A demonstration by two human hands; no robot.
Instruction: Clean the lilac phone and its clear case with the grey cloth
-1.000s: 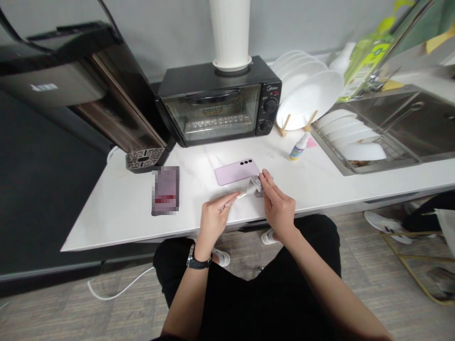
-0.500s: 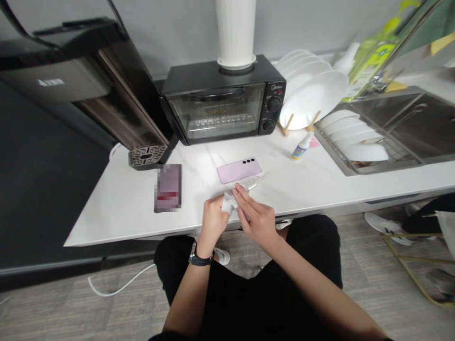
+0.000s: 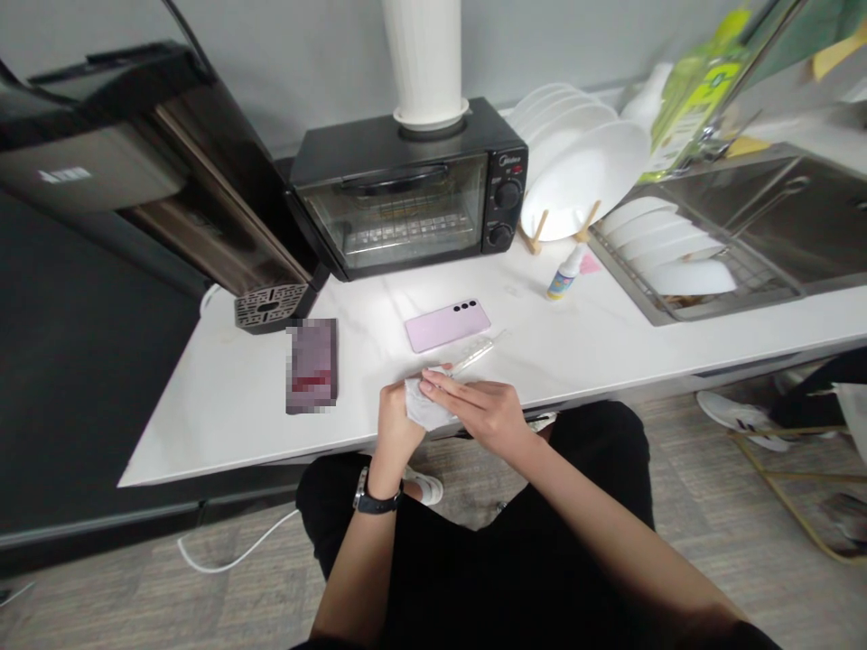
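A crumpled white tissue (image 3: 426, 411) is between my two hands, over the counter's front edge. My left hand (image 3: 396, 420), with a watch on its wrist, is closed against the tissue's left side; its fingertips are hidden. My right hand (image 3: 484, 411) pinches the tissue from the right, fingers pressed together on top. A thin clear plastic piece (image 3: 475, 352) sticks out beyond my right fingers; its near end is hidden. Just behind it a lilac phone (image 3: 447, 325) lies on the counter, camera side up. A small spray bottle (image 3: 565, 273) stands further right.
On the left are a blurred-out dark flat item (image 3: 312, 366) and a drinks machine (image 3: 267, 302). A toaster oven (image 3: 406, 212) stands at the back, beside white plates (image 3: 582, 181) in a rack. The sink (image 3: 765, 302) holds bowls (image 3: 687, 271). A person's shoe (image 3: 738, 420) is at right.
The tissue is spread wider between my hands. My right fingers have shifted left over it, and the view has moved slightly.
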